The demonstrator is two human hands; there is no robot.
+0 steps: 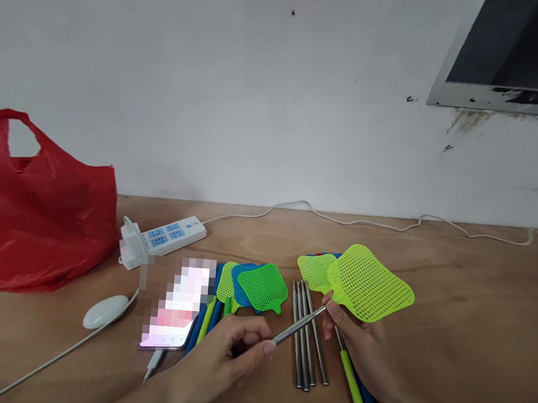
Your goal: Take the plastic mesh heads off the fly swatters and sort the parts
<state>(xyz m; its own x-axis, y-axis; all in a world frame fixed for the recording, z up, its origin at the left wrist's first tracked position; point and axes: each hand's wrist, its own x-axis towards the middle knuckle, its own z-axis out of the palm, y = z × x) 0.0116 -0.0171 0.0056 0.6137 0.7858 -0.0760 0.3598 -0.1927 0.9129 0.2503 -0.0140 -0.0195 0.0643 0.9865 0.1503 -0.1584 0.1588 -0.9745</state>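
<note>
My left hand (226,359) is closed around a silver metal rod (299,325), which slants up to the right. The fingers of my right hand (356,335) pinch the neck of a yellow-green fly swatter head (374,285). The rod's thin tip meets that neck, but my fingers hide how far it goes in. Between my hands, several loose metal rods (304,353) lie side by side on the wooden table. A second yellow-green swatter head (314,272) sits behind them. Under my right hand, a yellow-green handle (355,391) lies beside blue and red ones.
Left of the rods lies a pile of swatters with a green head (266,286) on top. A lit phone (176,312), partly blurred, rests against their handles. Farther left are a power strip (177,236), a white oval device (105,311) and a red plastic bag (48,215).
</note>
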